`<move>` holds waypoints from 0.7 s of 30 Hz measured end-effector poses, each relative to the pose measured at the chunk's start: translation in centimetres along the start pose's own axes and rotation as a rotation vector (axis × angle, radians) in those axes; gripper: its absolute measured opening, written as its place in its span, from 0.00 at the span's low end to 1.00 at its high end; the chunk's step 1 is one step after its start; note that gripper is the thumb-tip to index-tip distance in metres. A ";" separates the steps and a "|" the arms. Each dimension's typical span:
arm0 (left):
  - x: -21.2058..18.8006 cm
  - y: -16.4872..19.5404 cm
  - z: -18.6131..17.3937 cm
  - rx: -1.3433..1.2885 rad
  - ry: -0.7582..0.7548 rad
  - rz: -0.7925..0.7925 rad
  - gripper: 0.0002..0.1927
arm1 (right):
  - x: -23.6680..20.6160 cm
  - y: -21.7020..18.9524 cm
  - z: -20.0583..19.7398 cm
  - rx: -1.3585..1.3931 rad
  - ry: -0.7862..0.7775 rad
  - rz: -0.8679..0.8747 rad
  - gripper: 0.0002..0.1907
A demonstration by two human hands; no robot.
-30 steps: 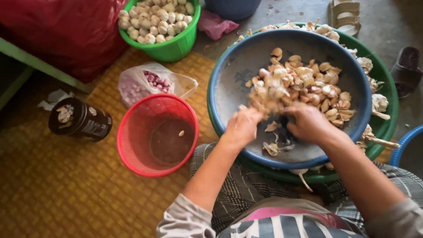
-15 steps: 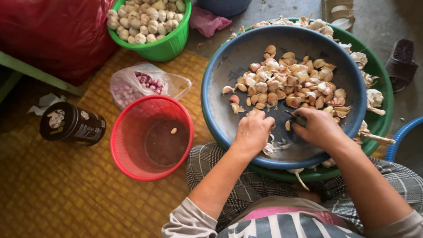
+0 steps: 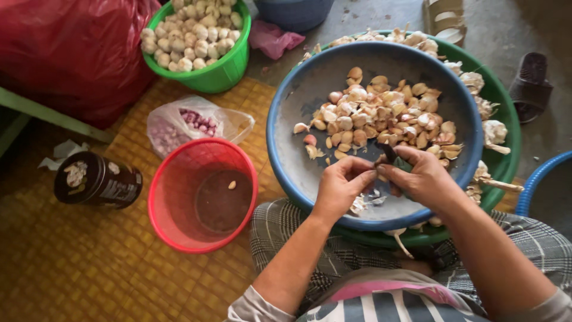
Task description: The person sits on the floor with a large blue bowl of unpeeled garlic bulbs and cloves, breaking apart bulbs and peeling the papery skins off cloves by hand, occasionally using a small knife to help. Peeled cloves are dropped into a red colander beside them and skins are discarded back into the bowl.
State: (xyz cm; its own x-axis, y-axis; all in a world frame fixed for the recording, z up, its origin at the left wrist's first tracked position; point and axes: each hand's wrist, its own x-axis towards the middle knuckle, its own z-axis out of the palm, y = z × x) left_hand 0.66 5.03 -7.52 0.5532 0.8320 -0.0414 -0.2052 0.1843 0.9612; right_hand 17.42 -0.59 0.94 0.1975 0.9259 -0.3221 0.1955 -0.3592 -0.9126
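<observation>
While both hands meet over the near side of the blue basin (image 3: 286,149), a garlic clove (image 3: 379,161) sits pinched between them.

The left hand (image 3: 341,186) has thumb and fingers closed tight on the clove, and the right hand (image 3: 424,179) is curled shut around a small dark-bladed knife (image 3: 390,156) whose tip touches that same clove, so neither grip is open at all. Just beyond the grip lies the pile of loose cloves (image 3: 381,116), and right under it a few bits of papery skin (image 3: 363,203). The basin sits inside a green tub (image 3: 506,137). Off to the left of the grip there's a red basket (image 3: 179,179) with a single clove in it, a plastic bag (image 3: 179,122) just past that, and a green bucket of whole garlic bulbs (image 3: 223,71) further away.
</observation>
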 end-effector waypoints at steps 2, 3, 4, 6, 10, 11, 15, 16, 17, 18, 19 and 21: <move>0.0 -0.5 0.2 -0.147 0.003 -0.030 0.03 | -0.7 0.1 0.3 0.011 0.055 0.016 0.10; -0.1 -0.6 0.1 -0.234 -0.005 -0.034 0.03 | -0.9 0.2 0.2 0.089 0.036 -0.072 0.10; -0.4 -0.6 -0.1 -0.320 -0.011 -0.040 0.03 | -1.2 0.3 0.1 0.169 0.013 -0.160 0.11; -1.1 -0.4 -0.3 -0.474 -0.004 -0.045 0.03 | -1.8 0.8 0.1 0.294 -0.025 -0.209 0.13; -1.8 0.3 -0.4 -0.628 0.063 -0.042 0.04 | -2.6 2.3 0.8 0.383 -0.081 -0.130 0.19; -1.8 0.5 -0.2 -0.641 0.084 -0.047 0.05 | -2.8 2.8 1.2 0.382 -0.093 -0.123 0.19; -2.1 0.7 0.4 -0.516 0.104 0.014 0.07 | -2.7 4.3 2.4 0.361 -0.097 -0.233 0.19; -2.2 0.7 0.5 -0.470 0.094 0.049 0.08 | -2.7 4.4 2.4 0.337 -0.101 -0.256 0.19; -2.3 0.7 0.6 -0.425 0.084 0.085 0.09 | -2.7 4.5 2.4 0.312 -0.106 -0.279 0.19; -2.4 0.6 0.6 -0.404 0.092 0.097 0.08 | -2.8 4.5 2.4 0.327 -0.091 -0.282 0.18; -2.4 0.5 0.6 -0.382 0.103 0.110 0.07 | -2.8 4.5 2.4 0.342 -0.079 -0.285 0.18; -2.2 0.2 0.6 -0.385 0.116 0.117 0.07 | -2.8 4.5 2.3 0.343 -0.064 -0.303 0.18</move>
State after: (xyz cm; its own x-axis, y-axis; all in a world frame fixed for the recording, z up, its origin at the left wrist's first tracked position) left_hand -0.16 2.92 -7.05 0.4178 0.9085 0.0106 -0.5606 0.2487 0.7898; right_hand 15.55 -4.57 -2.86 0.1181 0.9925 -0.0328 -0.0962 -0.0214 -0.9951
